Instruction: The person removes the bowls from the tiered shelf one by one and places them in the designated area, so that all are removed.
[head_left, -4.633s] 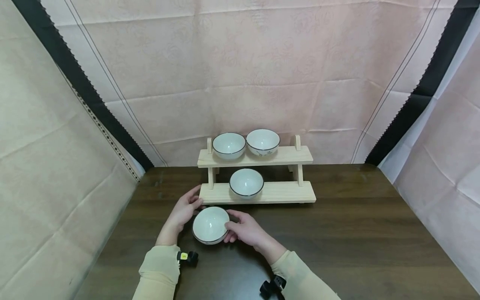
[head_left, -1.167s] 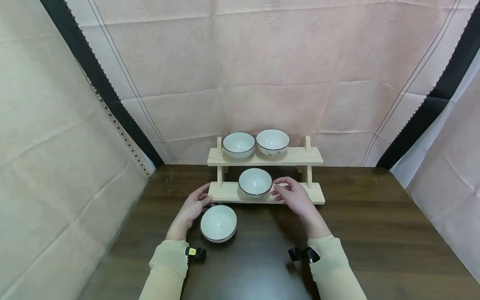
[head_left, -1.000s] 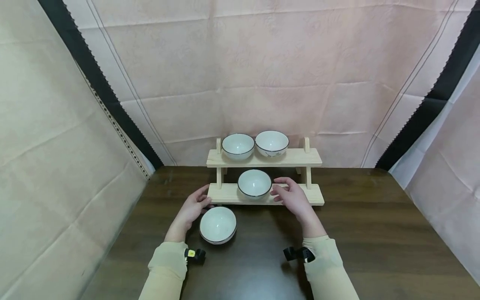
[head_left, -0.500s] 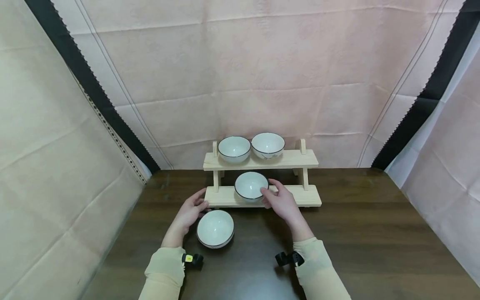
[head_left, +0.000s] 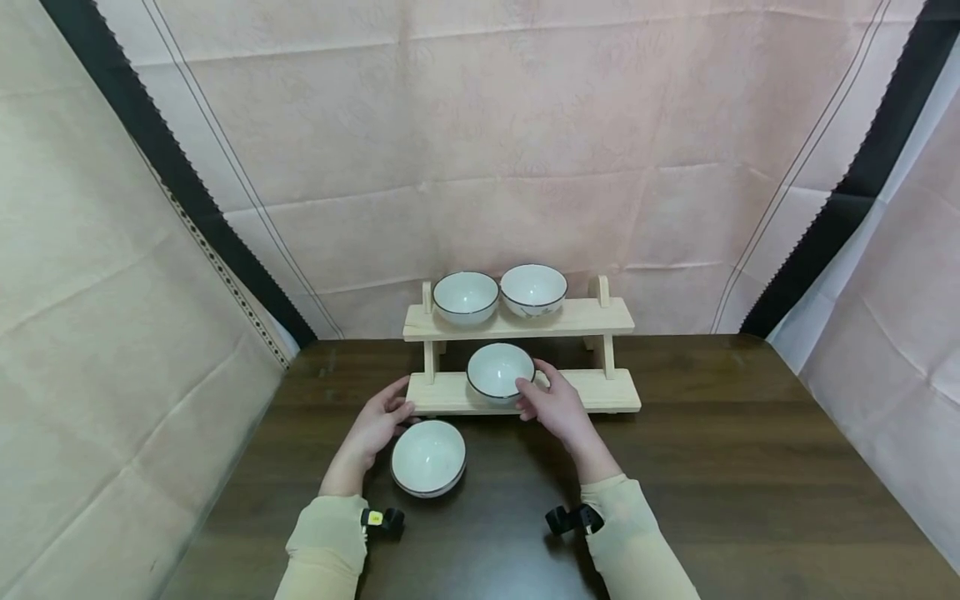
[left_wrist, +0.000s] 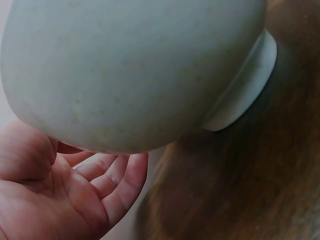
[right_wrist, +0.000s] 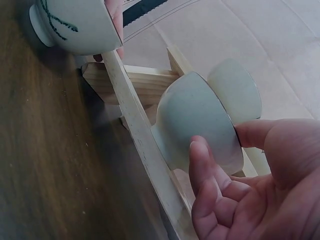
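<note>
My right hand (head_left: 555, 408) pinches the right rim of a white dark-rimmed bowl (head_left: 495, 371) on the lower shelf of a two-tier wooden rack (head_left: 607, 392). In the right wrist view its thumb meets the rim and a fingertip lies against the outer wall of that bowl (right_wrist: 190, 115). My left hand (head_left: 377, 423) grips the left end of the lower shelf, thumb at the front corner. Just in front, a second bowl (head_left: 428, 458) stands upright on the table; in the left wrist view this bowl (left_wrist: 135, 75) hides part of the left hand (left_wrist: 70, 190).
Two more matching bowls, a left one (head_left: 466, 297) and a right one (head_left: 533, 290), sit side by side on the upper shelf (head_left: 585, 315). The dark wooden table (head_left: 735, 467) extends around the rack. Pale cloth (head_left: 525, 125) hangs behind and at both sides.
The right hand has let go of the bowl on the table and moved up and right to the lower-shelf bowl, closing on its rim. The left hand has stayed at the rack.
</note>
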